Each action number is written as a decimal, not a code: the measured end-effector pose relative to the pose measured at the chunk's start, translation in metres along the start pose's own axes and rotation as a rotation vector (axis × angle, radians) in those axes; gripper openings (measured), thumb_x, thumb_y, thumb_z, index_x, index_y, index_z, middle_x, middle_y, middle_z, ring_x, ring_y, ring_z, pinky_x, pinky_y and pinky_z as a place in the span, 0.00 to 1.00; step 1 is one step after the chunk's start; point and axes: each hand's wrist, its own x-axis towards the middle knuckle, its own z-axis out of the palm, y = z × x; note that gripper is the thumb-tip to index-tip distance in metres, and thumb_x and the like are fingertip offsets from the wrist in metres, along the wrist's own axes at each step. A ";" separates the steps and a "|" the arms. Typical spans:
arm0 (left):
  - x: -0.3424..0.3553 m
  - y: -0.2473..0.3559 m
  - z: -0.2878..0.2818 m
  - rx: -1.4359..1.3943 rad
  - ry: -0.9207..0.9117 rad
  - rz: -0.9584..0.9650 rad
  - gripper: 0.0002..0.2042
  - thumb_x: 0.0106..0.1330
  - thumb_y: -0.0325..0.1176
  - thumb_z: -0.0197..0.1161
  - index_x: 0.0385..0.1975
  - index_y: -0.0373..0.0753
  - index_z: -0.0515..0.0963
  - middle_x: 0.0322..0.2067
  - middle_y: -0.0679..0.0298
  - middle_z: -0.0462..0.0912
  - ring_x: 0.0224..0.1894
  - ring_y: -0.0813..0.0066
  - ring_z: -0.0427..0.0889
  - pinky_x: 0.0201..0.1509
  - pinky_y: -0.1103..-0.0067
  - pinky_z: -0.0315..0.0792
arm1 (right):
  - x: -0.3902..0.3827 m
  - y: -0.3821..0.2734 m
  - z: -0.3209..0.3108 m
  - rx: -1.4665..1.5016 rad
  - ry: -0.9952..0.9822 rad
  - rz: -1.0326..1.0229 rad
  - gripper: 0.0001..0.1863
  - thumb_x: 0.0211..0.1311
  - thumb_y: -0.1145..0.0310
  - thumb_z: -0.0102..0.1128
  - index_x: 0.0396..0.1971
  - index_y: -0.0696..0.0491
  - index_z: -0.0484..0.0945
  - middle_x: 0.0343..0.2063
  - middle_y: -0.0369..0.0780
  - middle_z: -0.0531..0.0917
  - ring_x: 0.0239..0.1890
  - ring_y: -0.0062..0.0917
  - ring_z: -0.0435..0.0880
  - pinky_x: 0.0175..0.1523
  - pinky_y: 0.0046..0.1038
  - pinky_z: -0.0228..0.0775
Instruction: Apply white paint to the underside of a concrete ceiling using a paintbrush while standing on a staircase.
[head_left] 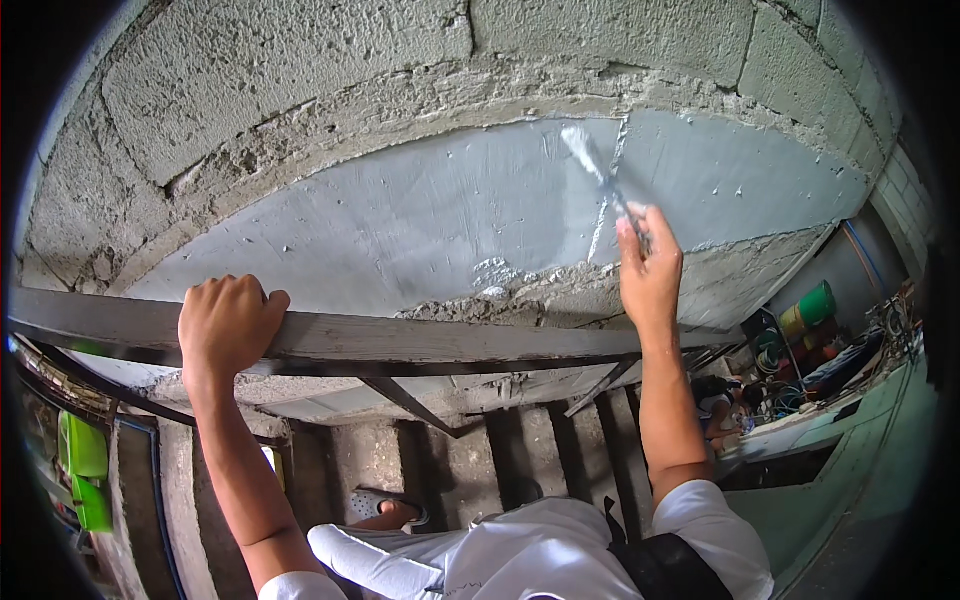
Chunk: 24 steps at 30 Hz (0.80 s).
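Observation:
My right hand (pixel 652 262) is closed round the handle of a paintbrush (pixel 581 150), raised in front of the wall; the brush is slightly blurred. Its bristles are white with paint and lie at or close to a smooth grey painted band (pixel 440 205) on the wall. I cannot tell whether they touch it. A rough whitish seam crosses the band beside the brush. My left hand (pixel 228 325) grips the dark handrail (pixel 440 340), its fingers wrapped over the top.
Bare concrete blocks (pixel 290 60) border the band above. Concrete steps (pixel 450 460) run below the rail, with my clog-shod foot (pixel 390 507) on one. Green plastic containers (pixel 84 450) stand at lower left. Another person (pixel 722 410) is at lower right, near a green drum (pixel 816 302) and clutter.

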 end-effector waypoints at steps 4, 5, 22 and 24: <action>0.005 0.007 -0.003 -0.009 0.003 0.002 0.18 0.56 0.41 0.53 0.13 0.32 0.77 0.21 0.46 0.79 0.27 0.49 0.80 0.37 0.62 0.72 | 0.015 0.020 0.013 -0.131 0.077 -0.137 0.08 0.61 0.74 0.57 0.39 0.60 0.73 0.30 0.47 0.79 0.31 0.41 0.80 0.36 0.34 0.70; 0.005 0.006 -0.003 -0.007 0.003 0.005 0.18 0.56 0.41 0.53 0.13 0.32 0.77 0.21 0.46 0.79 0.27 0.49 0.80 0.37 0.62 0.72 | 0.009 0.025 0.014 -0.131 0.079 -0.133 0.08 0.61 0.74 0.57 0.39 0.60 0.73 0.30 0.47 0.79 0.31 0.41 0.80 0.36 0.34 0.70; 0.001 0.003 -0.003 -0.021 0.008 0.028 0.18 0.56 0.41 0.54 0.13 0.32 0.77 0.19 0.47 0.78 0.25 0.50 0.79 0.35 0.63 0.71 | -0.014 0.024 0.006 -0.210 -0.079 -0.183 0.09 0.62 0.73 0.59 0.39 0.61 0.75 0.28 0.42 0.80 0.31 0.20 0.77 0.36 0.26 0.70; -0.002 -0.001 0.002 -0.016 0.054 0.028 0.18 0.56 0.41 0.54 0.12 0.32 0.76 0.18 0.47 0.78 0.25 0.49 0.79 0.35 0.63 0.71 | -0.013 0.011 -0.001 -0.174 -0.110 -0.087 0.08 0.64 0.73 0.57 0.38 0.61 0.75 0.27 0.40 0.80 0.30 0.17 0.75 0.35 0.23 0.69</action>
